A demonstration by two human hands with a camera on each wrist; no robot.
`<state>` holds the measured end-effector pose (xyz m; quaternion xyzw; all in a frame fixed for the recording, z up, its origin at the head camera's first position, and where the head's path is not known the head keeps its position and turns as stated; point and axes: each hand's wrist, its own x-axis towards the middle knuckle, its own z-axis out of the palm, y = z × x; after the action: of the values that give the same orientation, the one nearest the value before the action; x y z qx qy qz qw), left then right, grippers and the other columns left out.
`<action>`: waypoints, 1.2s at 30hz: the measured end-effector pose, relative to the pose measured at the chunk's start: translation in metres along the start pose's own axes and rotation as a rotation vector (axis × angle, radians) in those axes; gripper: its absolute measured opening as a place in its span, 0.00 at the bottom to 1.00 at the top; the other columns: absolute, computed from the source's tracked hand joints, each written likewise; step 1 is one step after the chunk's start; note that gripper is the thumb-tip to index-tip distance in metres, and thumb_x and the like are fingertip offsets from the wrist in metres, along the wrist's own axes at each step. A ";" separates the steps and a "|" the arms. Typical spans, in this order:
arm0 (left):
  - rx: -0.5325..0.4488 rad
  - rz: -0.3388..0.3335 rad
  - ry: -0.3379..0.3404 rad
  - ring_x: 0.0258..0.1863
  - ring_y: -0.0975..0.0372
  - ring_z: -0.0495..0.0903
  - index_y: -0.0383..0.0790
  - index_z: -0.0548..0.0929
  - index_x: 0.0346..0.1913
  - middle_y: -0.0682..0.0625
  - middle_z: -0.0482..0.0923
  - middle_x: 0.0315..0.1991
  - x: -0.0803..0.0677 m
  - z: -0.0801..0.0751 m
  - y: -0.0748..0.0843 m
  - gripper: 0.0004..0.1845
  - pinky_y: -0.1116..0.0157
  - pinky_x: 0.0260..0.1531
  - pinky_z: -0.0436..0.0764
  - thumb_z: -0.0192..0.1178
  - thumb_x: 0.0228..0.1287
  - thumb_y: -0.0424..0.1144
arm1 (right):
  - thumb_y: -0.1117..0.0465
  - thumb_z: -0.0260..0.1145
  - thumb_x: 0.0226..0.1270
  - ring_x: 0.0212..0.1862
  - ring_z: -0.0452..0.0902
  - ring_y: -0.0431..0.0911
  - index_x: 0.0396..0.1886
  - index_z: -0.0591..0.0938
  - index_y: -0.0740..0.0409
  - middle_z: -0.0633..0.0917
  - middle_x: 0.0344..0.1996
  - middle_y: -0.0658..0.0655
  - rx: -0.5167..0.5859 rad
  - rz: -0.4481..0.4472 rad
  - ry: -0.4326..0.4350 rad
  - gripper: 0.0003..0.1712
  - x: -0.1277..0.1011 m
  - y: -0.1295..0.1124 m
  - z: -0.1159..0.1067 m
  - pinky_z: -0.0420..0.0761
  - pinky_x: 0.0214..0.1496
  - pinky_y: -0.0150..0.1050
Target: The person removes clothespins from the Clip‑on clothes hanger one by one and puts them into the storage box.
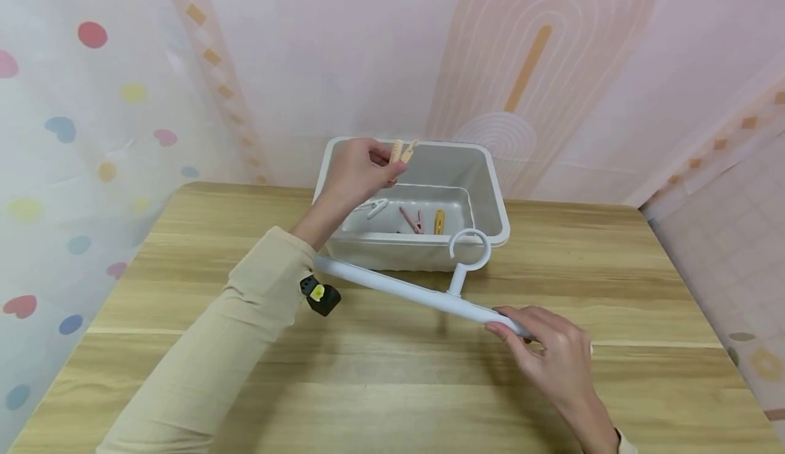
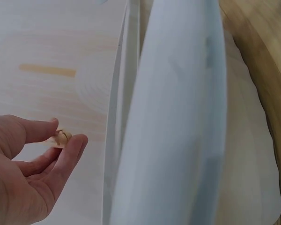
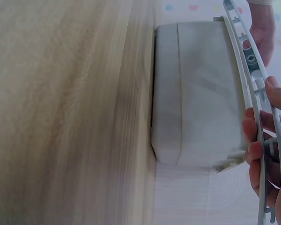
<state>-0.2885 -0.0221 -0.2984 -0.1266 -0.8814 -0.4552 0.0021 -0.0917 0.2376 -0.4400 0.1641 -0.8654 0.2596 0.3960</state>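
Peach clothespin (image 1: 402,151) is pinched between thumb and fingertips of the left hand (image 1: 356,171), held up above the back-left part of the white bin (image 1: 490,188), clear of the bin's contents. Left wrist view shows the same pin (image 2: 61,138) between thumb and forefinger tips, other fingers loosely extended.

Right hand (image 1: 552,358) grips the right end of the white hanger (image 1: 417,292), fingers curled round the bar. Hanger runs diagonally across the table (image 1: 392,386) in front of the bin, left end passing under the left forearm, round hook loop (image 1: 471,248) standing up just at the bin's front rim. Right wrist view: fingers (image 3: 255,152) wrapped over the ribbed underside of the hanger bar (image 3: 253,93), bin wall (image 3: 196,93) right behind it (can't tell from this view whether hanger touches the bin).

Inside the bin, on the floor: a white pin (image 1: 375,207) at left, a pink pin (image 1: 412,221) mid, a yellow pin (image 1: 439,221) just beside it.

Bin sits at the far edge of the wooden table, against the pink patterned backdrop (image 1: 552,65). Left sleeve (image 1: 245,331) is beige ribbed knit; a small black device with a yellow mark (image 1: 320,295) hangs at the wrist. Sheer curtain with coloured dots and hearts (image 1: 73,133) on the left.
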 end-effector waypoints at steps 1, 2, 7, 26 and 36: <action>-0.011 0.003 0.004 0.26 0.64 0.86 0.33 0.84 0.47 0.39 0.88 0.41 0.000 -0.001 0.000 0.14 0.74 0.27 0.81 0.67 0.65 0.40 | 0.35 0.65 0.65 0.19 0.65 0.30 0.33 0.91 0.45 0.85 0.21 0.39 -0.002 0.000 0.000 0.22 0.000 0.000 0.000 0.56 0.22 0.16; -0.018 0.007 0.007 0.26 0.65 0.85 0.33 0.85 0.46 0.39 0.88 0.41 -0.001 -0.001 0.000 0.14 0.74 0.27 0.80 0.67 0.65 0.41 | 0.35 0.65 0.65 0.19 0.65 0.30 0.33 0.91 0.46 0.85 0.21 0.40 0.000 0.000 0.000 0.22 0.001 0.000 0.001 0.56 0.22 0.16; -0.003 0.033 0.025 0.26 0.65 0.86 0.35 0.85 0.45 0.40 0.89 0.39 -0.002 -0.003 0.001 0.14 0.74 0.27 0.78 0.66 0.67 0.43 | 0.34 0.65 0.65 0.18 0.65 0.30 0.33 0.91 0.46 0.84 0.20 0.39 -0.004 -0.003 0.003 0.22 0.003 0.000 0.002 0.55 0.21 0.16; -0.028 0.145 0.034 0.32 0.55 0.89 0.35 0.83 0.47 0.42 0.87 0.42 -0.019 -0.006 0.004 0.14 0.66 0.34 0.87 0.66 0.67 0.42 | 0.33 0.64 0.66 0.18 0.65 0.30 0.33 0.91 0.45 0.84 0.20 0.39 -0.012 -0.007 0.018 0.23 0.003 0.003 0.005 0.54 0.21 0.16; 0.005 0.196 0.020 0.34 0.55 0.88 0.37 0.84 0.47 0.45 0.86 0.43 -0.036 -0.006 0.004 0.13 0.62 0.37 0.86 0.66 0.67 0.42 | 0.34 0.65 0.65 0.18 0.65 0.30 0.33 0.91 0.45 0.85 0.21 0.39 -0.005 -0.009 0.010 0.22 0.004 0.006 0.005 0.54 0.22 0.16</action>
<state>-0.2533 -0.0328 -0.2955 -0.2077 -0.8657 -0.4520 0.0557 -0.1001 0.2389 -0.4414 0.1660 -0.8633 0.2564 0.4018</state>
